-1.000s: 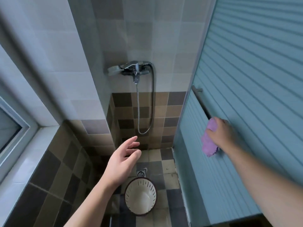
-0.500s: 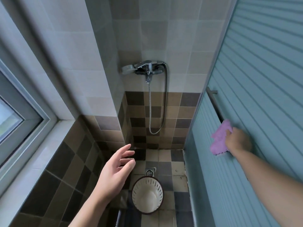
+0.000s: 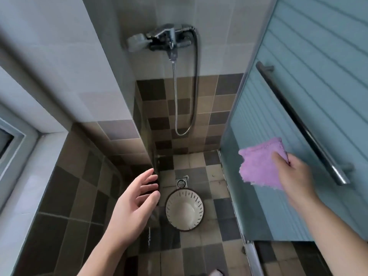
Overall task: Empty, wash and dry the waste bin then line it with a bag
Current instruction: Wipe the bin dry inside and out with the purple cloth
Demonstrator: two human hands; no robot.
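A cream waste bin (image 3: 184,210) with slotted walls and a dark rim stands upright on the tiled shower floor, seen from above. My left hand (image 3: 133,204) hovers just left of it in the air, fingers spread and relaxed, holding nothing. My right hand (image 3: 294,176) pinches a purple cloth (image 3: 258,162) up in front of the blue glass door, clear of the metal bar (image 3: 302,124).
A chrome tap (image 3: 167,37) with a hose (image 3: 196,96) is mounted on the back wall. A floor drain (image 3: 181,183) lies just behind the bin. The blue ribbed glass door (image 3: 318,56) closes off the right side; a tiled ledge (image 3: 65,186) and window frame stand at the left.
My right hand has pulled the purple cloth off the door bar and now holds it in the air. My left hand stays open beside the bin.
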